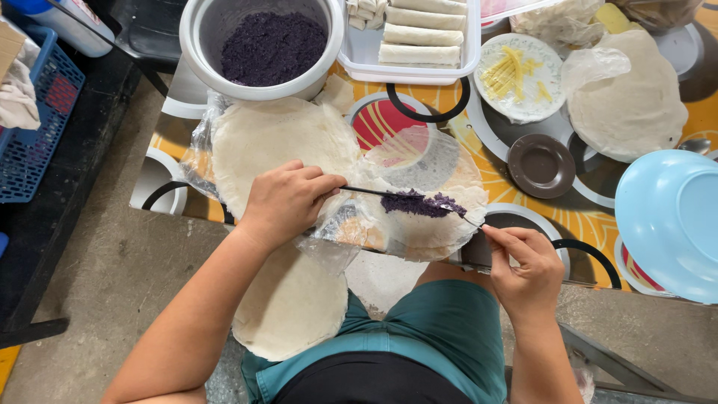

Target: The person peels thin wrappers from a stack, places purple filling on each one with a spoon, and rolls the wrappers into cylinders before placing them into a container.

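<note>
My left hand point(288, 200) grips a dark thin utensil point(370, 192) whose tip reaches a line of purple filling point(422, 204). The filling lies on a thin round wrapper point(430, 168) spread on the table in front of me. My right hand point(527, 262) pinches a second thin metal utensil point(467, 218) that touches the right end of the filling. A stack of pale round wrappers point(280, 138) in clear plastic lies under my left hand. Another wrapper point(292, 303) hangs over the table edge onto my lap.
A white pot point(196, 34) of purple filling stands at the back. A white tray point(359, 52) holds several rolled wrappers. Nearby are a plate with yellow strips point(520, 75), a small brown dish point(541, 164), more wrappers point(636, 97), a light blue plate point(669, 217), and a blue basket point(34, 142) at left.
</note>
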